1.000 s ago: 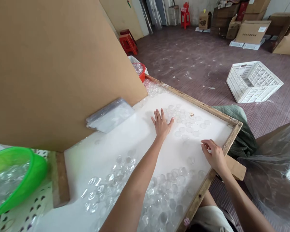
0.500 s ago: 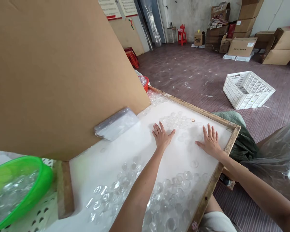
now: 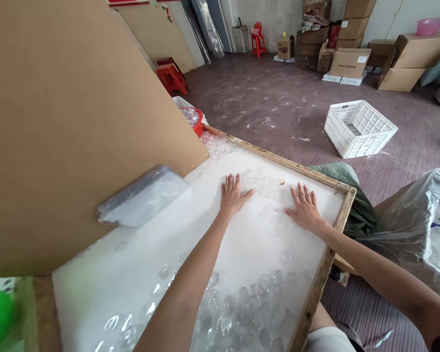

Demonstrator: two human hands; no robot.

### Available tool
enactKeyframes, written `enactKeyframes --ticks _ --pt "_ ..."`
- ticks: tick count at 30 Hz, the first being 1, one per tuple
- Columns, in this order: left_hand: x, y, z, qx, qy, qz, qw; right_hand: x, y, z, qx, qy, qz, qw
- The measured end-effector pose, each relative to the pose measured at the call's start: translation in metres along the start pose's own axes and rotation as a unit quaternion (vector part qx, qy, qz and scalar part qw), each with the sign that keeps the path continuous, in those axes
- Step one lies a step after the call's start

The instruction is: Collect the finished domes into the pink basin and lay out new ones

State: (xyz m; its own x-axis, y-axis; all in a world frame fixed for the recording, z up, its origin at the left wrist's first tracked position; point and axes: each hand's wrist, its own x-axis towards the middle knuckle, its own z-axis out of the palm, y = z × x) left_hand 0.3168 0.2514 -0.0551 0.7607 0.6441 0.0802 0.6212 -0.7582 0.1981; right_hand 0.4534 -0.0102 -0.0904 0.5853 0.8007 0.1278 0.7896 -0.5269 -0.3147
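Note:
My left hand (image 3: 231,195) lies flat on the white padded tray (image 3: 238,244), fingers spread, beside a loose patch of clear round plastic caps (image 3: 261,180). My right hand (image 3: 305,209) is also flat and open on the pad, just right of those caps, near the wooden frame (image 3: 335,230). A few caps lie between the two hands. A dense heap of the same clear caps (image 3: 249,308) fills the tray's near end, partly under my left forearm.
A large cardboard sheet (image 3: 77,107) stands along the tray's left side, with a stack of clear plastic bags (image 3: 141,198) leaning against it. A red bowl of caps (image 3: 192,120) sits at the far corner. A white crate (image 3: 357,128) and cartons stand on the floor; a clear bag (image 3: 421,220) hangs at right.
My right hand moved from the tray's right edge onto the pad and spread flat beside the caps. The left hand stayed flat. The view swung right, pushing the green bowl out of view.

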Motion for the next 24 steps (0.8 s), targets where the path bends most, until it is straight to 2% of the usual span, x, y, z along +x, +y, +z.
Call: enactKeyframes --ticks 6,10,14,18,24 --pt "0.013 0.025 0.008 0.001 -0.014 0.056 0.998 0.022 0.003 0.001 0.010 -0.004 0.003 1.000" --pt "0.016 0.042 0.013 -0.004 -0.011 0.064 0.998 0.032 0.000 -0.001 0.016 0.001 0.008 1.000" --pt "0.013 0.052 0.007 -0.021 0.011 0.087 0.996 0.031 0.000 -0.009 0.046 0.022 0.026 0.998" --pt "-0.015 0.053 -0.004 -0.024 0.015 0.133 0.991 0.020 0.005 -0.029 0.134 0.083 0.051 0.986" --pt "-0.080 0.062 0.003 -0.017 -0.082 0.220 0.972 -0.029 0.009 -0.068 0.250 0.230 0.084 0.937"
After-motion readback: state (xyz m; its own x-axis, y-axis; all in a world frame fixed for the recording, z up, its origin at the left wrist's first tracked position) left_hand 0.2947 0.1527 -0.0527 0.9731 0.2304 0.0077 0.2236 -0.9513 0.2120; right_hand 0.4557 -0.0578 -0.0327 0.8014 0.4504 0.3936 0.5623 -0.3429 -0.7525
